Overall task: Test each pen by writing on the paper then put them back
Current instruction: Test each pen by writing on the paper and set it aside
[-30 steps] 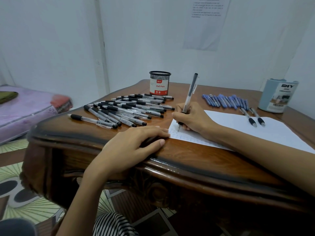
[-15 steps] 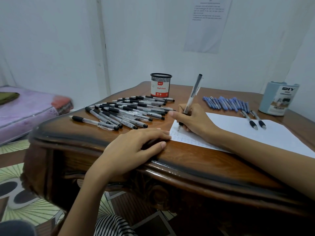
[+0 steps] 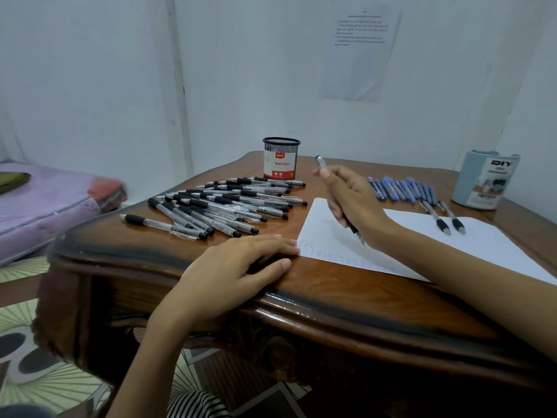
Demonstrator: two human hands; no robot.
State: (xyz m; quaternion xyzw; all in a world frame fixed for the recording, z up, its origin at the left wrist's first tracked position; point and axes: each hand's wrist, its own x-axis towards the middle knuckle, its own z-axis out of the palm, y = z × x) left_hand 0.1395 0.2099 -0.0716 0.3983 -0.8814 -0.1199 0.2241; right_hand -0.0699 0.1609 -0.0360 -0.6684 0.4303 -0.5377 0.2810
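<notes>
Clear plastic black-gripped pen pinched in the right hand above the white paper sheet, left hand resting flat on the tabletop: writing seems done, putting it back likely comes next.

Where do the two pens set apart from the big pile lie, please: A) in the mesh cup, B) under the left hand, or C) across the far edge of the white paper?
C: the two pens lie side by side across the far edge of the paper, near the blue organizer.
</notes>
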